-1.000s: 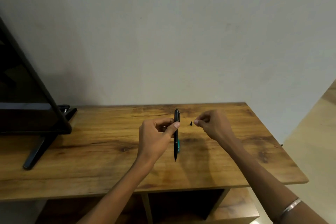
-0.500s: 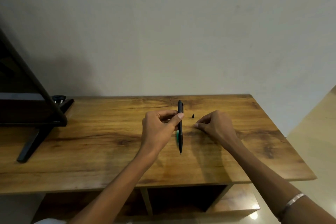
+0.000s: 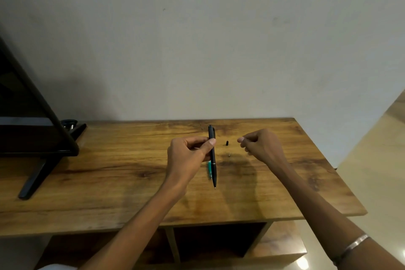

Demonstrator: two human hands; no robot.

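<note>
My left hand grips a black pen between thumb and fingers and holds it nearly upright over the wooden table, tip pointing toward me. A teal pen lies on the table just behind it, mostly hidden. A small black piece sits on the table to the right of the pen, with a tiny speck-like part nearer to me. My right hand hovers to the right of these, fingers curled and thumb against fingertip. I see nothing between them.
A black TV on a slanted stand leg fills the table's left end, with a small dark knob behind it. The table's right edge drops to a tiled floor. Open shelf compartments lie below the front edge.
My right hand dipped to the table surface half a second ago and has now lifted and drawn right. My left hand keeps the black pen in about the same place.
</note>
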